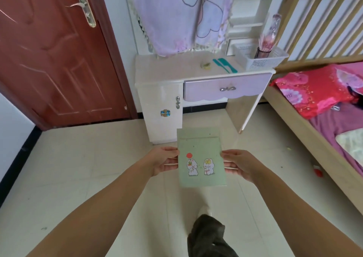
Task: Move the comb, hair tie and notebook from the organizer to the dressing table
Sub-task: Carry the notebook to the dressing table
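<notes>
In the head view, both hands held the notebook (201,159) at frame centre, above the floor and well short of the dressing table (169,70). The left hand (164,161) pinched its left edge and the right hand (238,164) its right edge, fingers behind and thumbs in front. The pale green cover showed two cartoon rabbits and a red dot; no writing could be read.

The surface stood in the upper middle of the frame. The comb (225,65), teal, lay on it just left of the organizer (262,57), a white mesh basket at the surface's right end. A small pale item, probably the hair tie (205,65), lay left of the comb, too blurred to be sure. A dark cup of pink sticks (263,49) stood in the organizer. A lilac cloth (176,15) hung over the back of the surface.

A red door (49,50) filled the upper left. A bed (324,99) with pink bedding ran down the right side, touching the table's right end. Open tiled floor (88,168) lay between the person and the table; a trouser leg (208,235) showed at the bottom. The left half of the surface was bare.
</notes>
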Demonstrator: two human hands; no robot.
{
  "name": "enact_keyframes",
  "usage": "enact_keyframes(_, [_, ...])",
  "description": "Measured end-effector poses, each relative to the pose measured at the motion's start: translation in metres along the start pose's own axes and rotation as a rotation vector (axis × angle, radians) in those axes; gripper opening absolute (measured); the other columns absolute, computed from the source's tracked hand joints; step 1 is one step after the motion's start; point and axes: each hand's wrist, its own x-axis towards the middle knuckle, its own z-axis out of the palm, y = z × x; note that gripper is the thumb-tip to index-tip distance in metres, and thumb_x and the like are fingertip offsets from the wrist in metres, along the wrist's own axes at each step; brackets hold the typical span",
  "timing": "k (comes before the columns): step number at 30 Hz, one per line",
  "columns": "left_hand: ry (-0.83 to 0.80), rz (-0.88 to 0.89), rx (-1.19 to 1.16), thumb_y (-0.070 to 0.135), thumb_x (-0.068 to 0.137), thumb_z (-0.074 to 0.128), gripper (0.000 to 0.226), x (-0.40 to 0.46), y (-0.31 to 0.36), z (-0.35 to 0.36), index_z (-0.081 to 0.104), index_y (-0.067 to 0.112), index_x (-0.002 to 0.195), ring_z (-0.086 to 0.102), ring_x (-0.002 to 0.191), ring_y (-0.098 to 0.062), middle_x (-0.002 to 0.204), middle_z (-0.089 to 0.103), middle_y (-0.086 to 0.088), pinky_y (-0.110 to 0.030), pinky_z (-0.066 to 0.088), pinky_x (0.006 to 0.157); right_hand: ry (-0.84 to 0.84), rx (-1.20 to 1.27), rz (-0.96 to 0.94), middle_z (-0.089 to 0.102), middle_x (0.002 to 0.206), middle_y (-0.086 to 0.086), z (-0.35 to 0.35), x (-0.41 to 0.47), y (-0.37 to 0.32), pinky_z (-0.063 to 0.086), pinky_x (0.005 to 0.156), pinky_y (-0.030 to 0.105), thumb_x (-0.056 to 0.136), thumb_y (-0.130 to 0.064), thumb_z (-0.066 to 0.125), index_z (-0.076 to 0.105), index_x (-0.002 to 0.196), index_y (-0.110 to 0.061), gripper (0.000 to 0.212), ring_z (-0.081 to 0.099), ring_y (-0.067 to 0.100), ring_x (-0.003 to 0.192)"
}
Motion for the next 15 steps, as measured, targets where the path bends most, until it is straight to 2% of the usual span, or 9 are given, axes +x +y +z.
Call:
enact_keyframes(8, [0.073,0.022,-0.060,0.008,0.085,0.061,0.019,0.175,0.134,-0.015,0.066,0.005,0.104,0.070,0.079,-0.020,0.089,0.072,-0.008,-0.028,0.058,0.061,-0.026,-0.047,0.032,0.078,0.077,0.000,-0.036,0.201,-0.132,0.056,0.054,0.023,0.084,-0.012,0.065,0.067,0.095,-0.010,0.011,0.073,0.013,0.070])
enact_keyframes(11, [0.164,0.063,-0.111,0.006,0.086,0.060,0.022,0.231,0.183,-0.023,0.062,0.003,0.107,0.068,0.079,-0.021,0.089,0.071,-0.009,-0.030,0.057,0.063,-0.018,-0.083,0.029,0.077,0.070,-0.003,-0.042,0.269,-0.189,0.056,0.052,0.022,0.084,-0.010,0.065,0.067,0.091,-0.011,0.007,0.072,0.010,0.064])
enact_keyframes(15, [0.211,0.052,-0.137,0.005,0.086,0.060,0.022,0.305,0.234,-0.044,0.061,0.002,0.108,0.069,0.078,-0.021,0.089,0.071,-0.010,-0.029,0.056,0.060,-0.036,-0.140,0.034,0.077,0.081,0.002,-0.039,0.361,-0.240,0.056,0.058,0.024,0.084,-0.010,0.064,0.068,0.096,-0.007,0.013,0.073,0.013,0.071])
